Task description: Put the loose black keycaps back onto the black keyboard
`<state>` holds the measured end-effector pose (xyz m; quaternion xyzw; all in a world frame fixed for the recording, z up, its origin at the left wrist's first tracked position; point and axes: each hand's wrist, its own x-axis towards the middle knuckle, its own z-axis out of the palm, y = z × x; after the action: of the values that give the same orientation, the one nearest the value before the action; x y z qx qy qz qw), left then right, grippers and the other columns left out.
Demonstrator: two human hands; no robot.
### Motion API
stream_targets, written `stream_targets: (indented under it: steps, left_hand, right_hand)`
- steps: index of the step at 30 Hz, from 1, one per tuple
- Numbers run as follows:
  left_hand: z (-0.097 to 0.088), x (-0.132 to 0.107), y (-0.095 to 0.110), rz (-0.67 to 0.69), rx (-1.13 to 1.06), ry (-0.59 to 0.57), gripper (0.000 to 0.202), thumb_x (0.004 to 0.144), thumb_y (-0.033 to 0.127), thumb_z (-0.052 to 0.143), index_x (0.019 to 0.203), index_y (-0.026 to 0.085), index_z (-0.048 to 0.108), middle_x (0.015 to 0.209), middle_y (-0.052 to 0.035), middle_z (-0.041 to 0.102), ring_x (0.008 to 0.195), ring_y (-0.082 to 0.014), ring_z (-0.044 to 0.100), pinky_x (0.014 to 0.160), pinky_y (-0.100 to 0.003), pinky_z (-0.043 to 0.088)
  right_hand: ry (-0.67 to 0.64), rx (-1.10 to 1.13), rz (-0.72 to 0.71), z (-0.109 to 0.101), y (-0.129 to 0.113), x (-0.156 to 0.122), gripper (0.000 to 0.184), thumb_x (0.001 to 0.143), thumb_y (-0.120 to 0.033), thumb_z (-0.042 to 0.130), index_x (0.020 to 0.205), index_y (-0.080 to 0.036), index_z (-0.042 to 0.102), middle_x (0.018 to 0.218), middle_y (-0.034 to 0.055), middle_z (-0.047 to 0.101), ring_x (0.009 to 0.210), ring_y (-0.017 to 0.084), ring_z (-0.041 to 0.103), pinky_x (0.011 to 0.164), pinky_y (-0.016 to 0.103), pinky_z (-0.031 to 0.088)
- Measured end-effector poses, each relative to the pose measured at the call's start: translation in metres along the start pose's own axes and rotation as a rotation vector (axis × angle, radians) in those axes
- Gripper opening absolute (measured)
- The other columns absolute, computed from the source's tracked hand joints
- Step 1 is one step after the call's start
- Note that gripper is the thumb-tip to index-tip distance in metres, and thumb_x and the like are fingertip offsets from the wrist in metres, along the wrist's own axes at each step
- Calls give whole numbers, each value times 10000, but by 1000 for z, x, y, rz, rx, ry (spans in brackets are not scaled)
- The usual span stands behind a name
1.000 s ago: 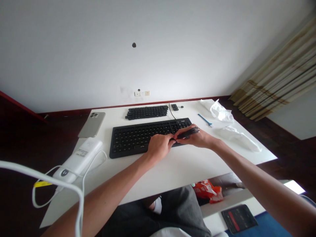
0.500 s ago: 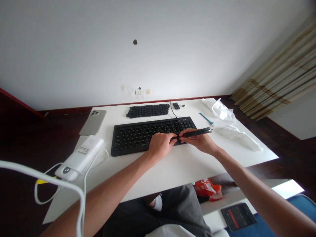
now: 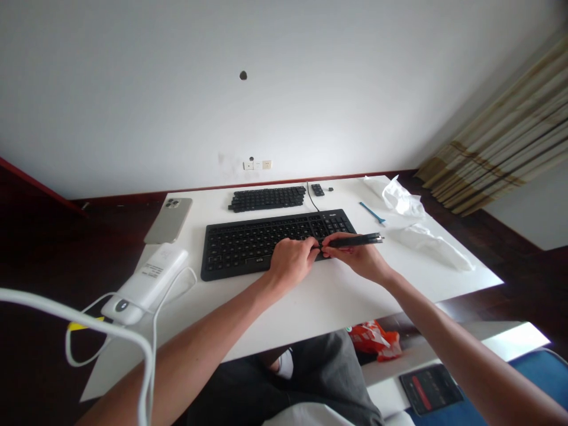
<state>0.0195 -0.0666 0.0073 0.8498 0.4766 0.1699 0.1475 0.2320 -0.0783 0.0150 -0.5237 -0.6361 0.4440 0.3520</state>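
Lying across the middle of the white table [image 3: 261, 310], the black keyboard [image 3: 261, 239] has both hands over its near edge, right of centre. The left hand [image 3: 290, 260] rests there with its fingers bent and drawn close together; whether they pinch anything cannot be told. Just beside it, the right hand [image 3: 357, 260] grips a slim black tool [image 3: 359, 239] that points out to the right, and its fingertips nearly meet those of the left. Behind the keyboard sit rows of black keys [image 3: 268, 199], a smaller block of keys [image 3: 317, 190] and one tiny dark piece [image 3: 331, 189]. Farther right lie a blue tool [image 3: 371, 212] and crumpled white wrapping [image 3: 402, 198]. Toward the left edge, a phone [image 3: 169, 219] lies lens side up near a white power bank [image 3: 146, 284].
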Motion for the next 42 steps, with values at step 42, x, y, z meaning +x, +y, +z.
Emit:
stream_targets:
  steps: [42]
  left_hand:
    - [0, 1, -2, -7, -47, 7, 226, 1028, 443, 627, 1198, 338, 730, 840, 19, 783, 785, -205, 746, 740, -275, 505]
  right_hand:
    - [214, -235, -164, 29, -9, -21, 305, 1052, -415, 513, 963, -220, 731, 967, 76, 770, 891, 248, 721, 826, 376, 578]
